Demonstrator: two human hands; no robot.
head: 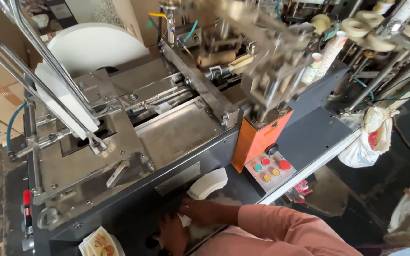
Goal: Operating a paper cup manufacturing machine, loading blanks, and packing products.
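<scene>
Both hands point(200, 211) point(172, 234) rest on white paper blanks point(208, 182) — grip seemingly loose, hard to tell.

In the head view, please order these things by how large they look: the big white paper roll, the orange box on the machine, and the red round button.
1. White paper roll, though partly hidden.
2. Orange box.
3. Red round button.

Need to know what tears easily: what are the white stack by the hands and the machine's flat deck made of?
White stack: looks like paper or thin card, matte, with layered curved edges. Machine deck: apparently bare metal, dull grey sheen, bolted down.
</scene>
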